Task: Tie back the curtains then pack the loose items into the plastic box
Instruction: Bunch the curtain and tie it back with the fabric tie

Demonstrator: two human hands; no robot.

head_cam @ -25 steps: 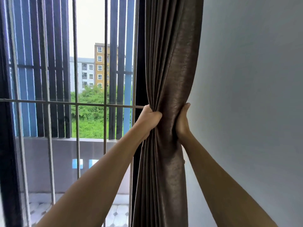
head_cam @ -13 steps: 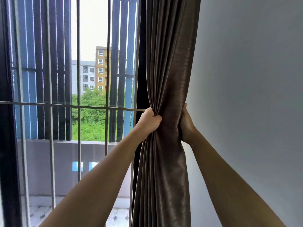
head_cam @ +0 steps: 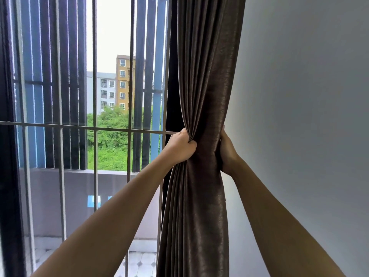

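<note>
1. Grey wall [head_cam: 299, 96]; fills the right half of the view; bare; no hook or tie-back band visible on it.
2. Window grille [head_cam: 93, 127]; left half; metal bars with a balcony and buildings beyond; the left forearm crosses in front of it.
3. Curtain [head_cam: 203, 86]; dark brown, hanging between grille and wall; gathered to a narrow waist at mid-height, flaring above and below; this is the task's thing and both hands hold it at that waist; plastic box and loose items not in view.
4. Left hand [head_cam: 180, 147]; a fist on the left side of the waist; fingers curled tight, pleats pinched under them.
5. Right hand [head_cam: 226, 154]; wrapped round the right edge of the waist; fingers go behind the cloth with tips hidden, so cannot tell how far they close; grip looks firm.
6. Step, my read: bunching before tying; nothing tied yet; packing not begun.
7. Risks, judged:
   - both hands are occupied and no tie is seen; freeing one to fetch a band likely lets the pleats spring open and the bunch spread;
   - smooth cloth may slide through a one-hand grip;
   - a hard downward tug could strain the hooks or rail above, which are out of frame;
   - left knuckles sit near a grille bar and could knock it.
</note>
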